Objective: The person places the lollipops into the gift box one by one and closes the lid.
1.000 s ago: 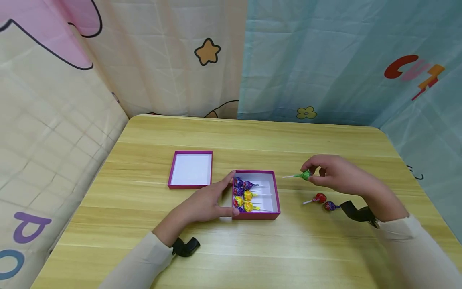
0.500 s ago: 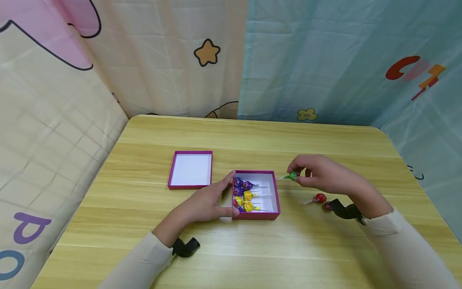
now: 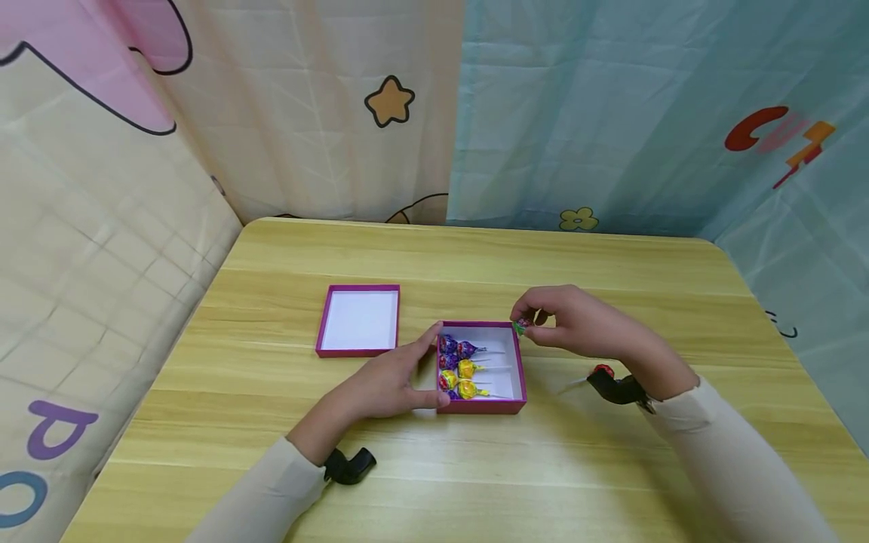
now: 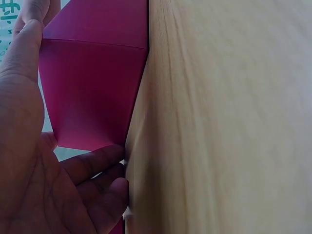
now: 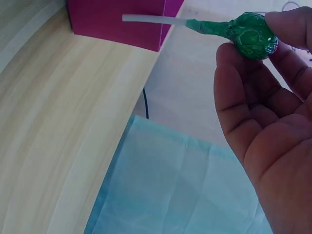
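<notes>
An open magenta box point(image 3: 486, 406) with a white inside sits mid-table and holds several purple and yellow lollipops point(image 3: 465, 369). My left hand point(image 3: 424, 369) grips the box's left side, thumb at the far corner and fingers at the near one. The left wrist view shows that palm point(image 4: 29, 170) against the magenta wall point(image 4: 92, 87). My right hand point(image 3: 529, 321) pinches a green lollipop point(image 3: 521, 326) by its head at the box's far right corner. In the right wrist view the green lollipop point(image 5: 248, 31) points its white stick toward the box point(image 5: 117, 19).
The box's lid point(image 3: 358, 319) lies upturned to the left of the box. A red lollipop point(image 3: 603, 370) lies on the wooden table point(image 3: 475, 256) right of the box, partly hidden by my right wrist strap. Cartoon curtains close in the table's far and left sides.
My right hand has carried the green lollipop leftward, from over the loose lollipops to the box's far right corner. The left hand and the box have stayed put.
</notes>
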`<state>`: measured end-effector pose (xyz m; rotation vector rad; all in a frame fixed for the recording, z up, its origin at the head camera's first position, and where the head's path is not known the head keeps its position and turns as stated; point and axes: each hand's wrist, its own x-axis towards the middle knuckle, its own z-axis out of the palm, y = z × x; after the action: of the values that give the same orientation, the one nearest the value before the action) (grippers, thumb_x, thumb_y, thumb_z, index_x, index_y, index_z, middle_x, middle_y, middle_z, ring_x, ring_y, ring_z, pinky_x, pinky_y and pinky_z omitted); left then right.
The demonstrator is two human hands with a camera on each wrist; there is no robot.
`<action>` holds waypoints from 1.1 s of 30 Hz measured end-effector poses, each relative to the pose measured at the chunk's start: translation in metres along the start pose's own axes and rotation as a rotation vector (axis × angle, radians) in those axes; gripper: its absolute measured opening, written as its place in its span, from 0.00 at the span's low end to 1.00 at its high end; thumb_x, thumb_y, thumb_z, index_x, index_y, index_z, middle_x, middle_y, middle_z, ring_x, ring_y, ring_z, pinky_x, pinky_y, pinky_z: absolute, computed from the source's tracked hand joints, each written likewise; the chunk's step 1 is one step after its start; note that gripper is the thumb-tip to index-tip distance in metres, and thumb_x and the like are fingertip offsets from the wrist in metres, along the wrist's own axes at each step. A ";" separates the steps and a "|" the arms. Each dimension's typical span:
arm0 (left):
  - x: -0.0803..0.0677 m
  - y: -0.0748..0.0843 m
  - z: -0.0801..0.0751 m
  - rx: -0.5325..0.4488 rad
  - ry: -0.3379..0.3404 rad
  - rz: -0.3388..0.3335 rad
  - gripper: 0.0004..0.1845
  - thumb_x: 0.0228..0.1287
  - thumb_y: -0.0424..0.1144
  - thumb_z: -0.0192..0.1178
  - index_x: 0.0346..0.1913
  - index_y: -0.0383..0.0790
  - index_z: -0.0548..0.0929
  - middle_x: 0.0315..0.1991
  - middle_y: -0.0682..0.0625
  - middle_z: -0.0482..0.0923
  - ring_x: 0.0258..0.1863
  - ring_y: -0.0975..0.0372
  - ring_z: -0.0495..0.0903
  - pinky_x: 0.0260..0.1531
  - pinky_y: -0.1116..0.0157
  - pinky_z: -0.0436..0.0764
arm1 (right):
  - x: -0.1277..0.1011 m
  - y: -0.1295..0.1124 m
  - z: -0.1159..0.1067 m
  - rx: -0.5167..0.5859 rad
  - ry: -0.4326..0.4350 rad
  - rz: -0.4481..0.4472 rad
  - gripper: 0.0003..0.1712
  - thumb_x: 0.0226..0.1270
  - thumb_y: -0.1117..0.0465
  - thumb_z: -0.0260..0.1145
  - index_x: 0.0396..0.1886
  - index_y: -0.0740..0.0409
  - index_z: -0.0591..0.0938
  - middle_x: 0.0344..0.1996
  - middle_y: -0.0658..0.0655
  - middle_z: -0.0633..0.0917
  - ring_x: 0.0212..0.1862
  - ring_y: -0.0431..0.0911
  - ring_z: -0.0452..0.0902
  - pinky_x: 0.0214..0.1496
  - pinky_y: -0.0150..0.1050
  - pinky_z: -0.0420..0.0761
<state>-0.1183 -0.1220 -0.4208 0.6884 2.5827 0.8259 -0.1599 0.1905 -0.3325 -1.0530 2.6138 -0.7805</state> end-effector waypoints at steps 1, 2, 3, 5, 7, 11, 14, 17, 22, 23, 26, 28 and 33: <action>0.000 0.000 0.000 0.001 0.001 -0.001 0.59 0.54 0.71 0.63 0.80 0.64 0.38 0.77 0.53 0.53 0.74 0.58 0.57 0.68 0.55 0.63 | 0.002 -0.001 0.001 0.002 -0.003 0.000 0.09 0.68 0.64 0.66 0.47 0.52 0.82 0.38 0.45 0.82 0.40 0.41 0.77 0.40 0.38 0.81; 0.000 0.000 0.001 0.001 0.001 -0.001 0.59 0.54 0.71 0.64 0.80 0.64 0.38 0.77 0.53 0.53 0.74 0.57 0.57 0.68 0.55 0.63 | 0.004 -0.001 0.002 0.003 -0.008 0.000 0.09 0.68 0.64 0.66 0.47 0.52 0.82 0.38 0.45 0.82 0.40 0.41 0.77 0.40 0.38 0.81; 0.000 -0.001 0.001 0.000 0.001 -0.003 0.59 0.54 0.71 0.64 0.80 0.63 0.38 0.77 0.53 0.53 0.74 0.57 0.57 0.68 0.55 0.63 | 0.006 -0.001 0.003 0.002 -0.013 -0.003 0.09 0.68 0.65 0.66 0.47 0.52 0.83 0.39 0.45 0.82 0.40 0.41 0.77 0.41 0.38 0.81; 0.000 -0.001 0.001 0.003 0.002 -0.004 0.59 0.54 0.71 0.64 0.80 0.63 0.38 0.77 0.53 0.53 0.74 0.57 0.57 0.68 0.55 0.63 | 0.009 -0.002 0.005 -0.002 -0.021 -0.005 0.09 0.68 0.64 0.65 0.47 0.52 0.83 0.40 0.44 0.82 0.40 0.41 0.77 0.42 0.38 0.81; 0.000 -0.001 0.001 0.003 0.001 -0.006 0.59 0.54 0.71 0.64 0.80 0.63 0.38 0.77 0.52 0.53 0.74 0.57 0.57 0.69 0.55 0.63 | 0.013 -0.002 0.006 -0.001 -0.029 -0.007 0.09 0.68 0.64 0.65 0.47 0.52 0.83 0.40 0.44 0.83 0.41 0.41 0.77 0.42 0.39 0.81; 0.000 -0.002 0.001 -0.002 0.002 -0.007 0.59 0.54 0.71 0.64 0.80 0.63 0.38 0.77 0.52 0.53 0.74 0.57 0.57 0.69 0.55 0.62 | 0.021 -0.002 0.010 0.012 -0.042 -0.012 0.09 0.68 0.64 0.66 0.46 0.51 0.84 0.39 0.43 0.83 0.40 0.41 0.78 0.44 0.40 0.82; 0.000 -0.002 0.001 -0.008 0.001 -0.008 0.59 0.54 0.71 0.64 0.80 0.63 0.38 0.77 0.52 0.53 0.74 0.58 0.57 0.69 0.55 0.62 | 0.027 -0.003 0.014 0.032 -0.060 -0.024 0.09 0.67 0.64 0.67 0.46 0.51 0.84 0.39 0.44 0.83 0.40 0.41 0.78 0.46 0.43 0.83; -0.001 -0.002 0.002 -0.016 -0.001 -0.012 0.59 0.54 0.71 0.64 0.80 0.64 0.38 0.77 0.53 0.53 0.74 0.57 0.57 0.69 0.54 0.62 | 0.033 -0.006 0.019 0.051 -0.082 -0.035 0.09 0.67 0.65 0.67 0.45 0.52 0.85 0.39 0.45 0.83 0.39 0.41 0.77 0.45 0.43 0.82; 0.000 -0.003 0.002 -0.023 -0.003 -0.012 0.59 0.54 0.71 0.64 0.79 0.65 0.38 0.77 0.53 0.53 0.74 0.57 0.57 0.69 0.53 0.63 | 0.044 -0.011 0.028 0.055 -0.123 -0.065 0.07 0.66 0.65 0.67 0.43 0.54 0.85 0.36 0.45 0.82 0.37 0.42 0.75 0.40 0.37 0.79; 0.000 -0.004 0.002 -0.022 -0.002 -0.010 0.58 0.54 0.71 0.64 0.79 0.65 0.38 0.77 0.53 0.53 0.74 0.57 0.58 0.69 0.53 0.63 | 0.046 -0.012 0.030 0.053 -0.132 -0.074 0.07 0.66 0.65 0.66 0.42 0.55 0.85 0.36 0.45 0.81 0.37 0.42 0.75 0.40 0.37 0.79; 0.000 -0.004 0.002 -0.023 -0.003 -0.007 0.58 0.54 0.71 0.64 0.79 0.65 0.39 0.77 0.53 0.53 0.74 0.58 0.58 0.69 0.53 0.63 | 0.052 -0.016 0.035 0.045 -0.164 -0.099 0.06 0.66 0.65 0.66 0.41 0.55 0.85 0.34 0.45 0.81 0.36 0.42 0.74 0.39 0.37 0.78; 0.001 -0.005 0.002 -0.025 -0.001 -0.002 0.58 0.54 0.72 0.63 0.79 0.65 0.38 0.77 0.54 0.53 0.74 0.58 0.58 0.68 0.54 0.63 | 0.055 -0.018 0.039 0.038 -0.183 -0.112 0.05 0.65 0.66 0.66 0.40 0.54 0.84 0.32 0.45 0.79 0.35 0.42 0.73 0.37 0.36 0.77; 0.001 -0.006 0.002 -0.033 0.003 0.006 0.58 0.53 0.72 0.63 0.79 0.65 0.39 0.77 0.54 0.54 0.73 0.58 0.59 0.68 0.54 0.64 | 0.061 -0.023 0.047 0.022 -0.227 -0.118 0.05 0.64 0.65 0.68 0.39 0.53 0.83 0.32 0.45 0.78 0.36 0.43 0.74 0.38 0.36 0.77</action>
<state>-0.1205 -0.1245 -0.4262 0.6856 2.5646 0.8706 -0.1724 0.1158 -0.3591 -1.2222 2.3666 -0.6682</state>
